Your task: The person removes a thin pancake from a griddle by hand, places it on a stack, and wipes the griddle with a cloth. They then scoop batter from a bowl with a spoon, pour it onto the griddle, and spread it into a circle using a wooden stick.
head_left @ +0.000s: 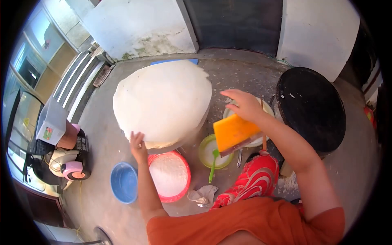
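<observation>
Two hands: my left fingers (136, 138) flat on the dough sheet (163, 100) at six o'clock; right fingers (236, 95), grip unclear, above orange scraper (232, 132).

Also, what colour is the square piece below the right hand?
The square piece is orange; the head view, the only one, shows it.

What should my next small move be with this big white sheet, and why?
Probably lift the near edge of the white sheet with the left hand: its fingers rest on that edge, while the right hand is off to the side, by the orange board.
</observation>
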`<state>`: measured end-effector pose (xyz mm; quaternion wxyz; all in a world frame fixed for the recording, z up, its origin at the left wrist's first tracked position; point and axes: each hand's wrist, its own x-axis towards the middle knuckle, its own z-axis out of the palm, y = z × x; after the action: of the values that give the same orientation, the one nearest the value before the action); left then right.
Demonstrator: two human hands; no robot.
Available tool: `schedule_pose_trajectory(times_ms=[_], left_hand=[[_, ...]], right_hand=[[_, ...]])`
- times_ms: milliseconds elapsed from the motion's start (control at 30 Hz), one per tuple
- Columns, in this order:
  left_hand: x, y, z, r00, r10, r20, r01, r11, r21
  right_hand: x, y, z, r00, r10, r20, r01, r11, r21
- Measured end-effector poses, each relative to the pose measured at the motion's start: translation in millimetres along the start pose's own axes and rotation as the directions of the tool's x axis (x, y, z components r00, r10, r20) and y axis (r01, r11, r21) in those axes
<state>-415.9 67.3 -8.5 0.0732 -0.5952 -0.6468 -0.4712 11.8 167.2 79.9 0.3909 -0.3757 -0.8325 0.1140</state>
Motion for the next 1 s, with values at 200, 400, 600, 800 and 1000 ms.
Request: schedule_pose_trajectory(times_ms=[200,400,600,800,1000], left_hand=[[-20.0,-41.4,18.7,0.994,-0.082,0.071,0.06,0.96,0.274],[-0.5,-60.6,7.5,0.988,-0.144,0.061,0.091,0.845,0.527],[3.5,-21.7,21.7,0.906,-0.28,0.317,-0.035,0.696,0.717],[-3.7,29.4,61.2,0.837,-0.353,0.419,-0.022,0.742,0.67],[9.6,27.3,57.4,0.679,-0.52,0.518,0.054,0.74,0.67]], right_hand=[[-54.0,39.8,-45.7,0.902,0.432,0.018,-0.432,0.9,0.052],[-126.4,100.9,-96.0,0.794,0.575,-0.198,-0.57,0.817,0.086],[-190.2,118.1,-126.3,0.509,0.81,-0.29,-0.773,0.579,0.259],[-197.6,91.9,-118.5,-0.165,0.986,0.025,-0.734,-0.14,0.665],[-213.6,81.8,-108.0,-0.036,0.971,0.238,-0.677,-0.199,0.708]])
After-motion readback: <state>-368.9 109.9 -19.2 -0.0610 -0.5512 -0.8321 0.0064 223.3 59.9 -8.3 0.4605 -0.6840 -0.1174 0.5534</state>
